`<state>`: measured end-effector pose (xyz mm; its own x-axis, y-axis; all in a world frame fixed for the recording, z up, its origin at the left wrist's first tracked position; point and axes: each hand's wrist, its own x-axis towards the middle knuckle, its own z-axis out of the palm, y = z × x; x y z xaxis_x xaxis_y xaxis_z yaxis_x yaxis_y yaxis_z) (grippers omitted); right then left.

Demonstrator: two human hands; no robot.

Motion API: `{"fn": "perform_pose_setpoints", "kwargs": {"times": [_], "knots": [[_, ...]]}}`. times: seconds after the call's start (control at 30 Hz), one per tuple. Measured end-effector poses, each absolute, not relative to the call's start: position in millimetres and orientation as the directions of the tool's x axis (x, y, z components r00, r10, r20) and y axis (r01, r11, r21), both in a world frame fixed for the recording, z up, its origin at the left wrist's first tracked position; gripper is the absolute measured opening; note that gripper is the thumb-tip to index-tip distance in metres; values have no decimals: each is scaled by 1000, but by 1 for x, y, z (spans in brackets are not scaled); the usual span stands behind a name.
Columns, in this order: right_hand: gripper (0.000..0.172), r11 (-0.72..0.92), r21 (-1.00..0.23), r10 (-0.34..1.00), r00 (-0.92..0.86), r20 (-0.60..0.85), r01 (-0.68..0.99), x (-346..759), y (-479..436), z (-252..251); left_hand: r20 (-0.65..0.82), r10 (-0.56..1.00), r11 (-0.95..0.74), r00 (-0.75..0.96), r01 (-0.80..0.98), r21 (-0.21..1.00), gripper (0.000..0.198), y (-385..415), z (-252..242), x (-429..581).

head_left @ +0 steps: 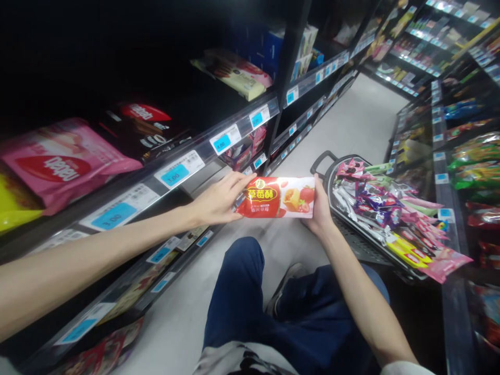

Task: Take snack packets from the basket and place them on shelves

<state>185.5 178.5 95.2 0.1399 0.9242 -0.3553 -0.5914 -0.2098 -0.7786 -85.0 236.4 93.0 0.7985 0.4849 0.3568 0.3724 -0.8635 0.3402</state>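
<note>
Between both hands I hold a red and white pastry package with strawberries printed on it, level above my knees. My left hand grips its left end, thumb and fingers closed on the wrapper. At the other end, my right hand is closed around the package's right edge; part of its fingers is hidden behind the package. Right of my right hand stands a black basket heaped with colourful snack packets.
Shelves with a price-tag rail run along my left, bearing a pink wafer bag, a dark wafer pack and a pale biscuit pack. Another shelf with green and orange bags lines the right. Grey floor stretches ahead between them.
</note>
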Motion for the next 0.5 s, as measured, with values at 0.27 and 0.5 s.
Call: {"fn": "perform_pose_setpoints", "kwargs": {"times": [0.27,0.5], "knots": [[42,-228,-785,926,121,-358,-576,187,179,92,377,485,-863,789,362,351,87,236,93,-84],[43,-224,-792,923,137,-359,-568,186,179,93,369,493,-857,788,367,361,89,236,94,-85]]}}
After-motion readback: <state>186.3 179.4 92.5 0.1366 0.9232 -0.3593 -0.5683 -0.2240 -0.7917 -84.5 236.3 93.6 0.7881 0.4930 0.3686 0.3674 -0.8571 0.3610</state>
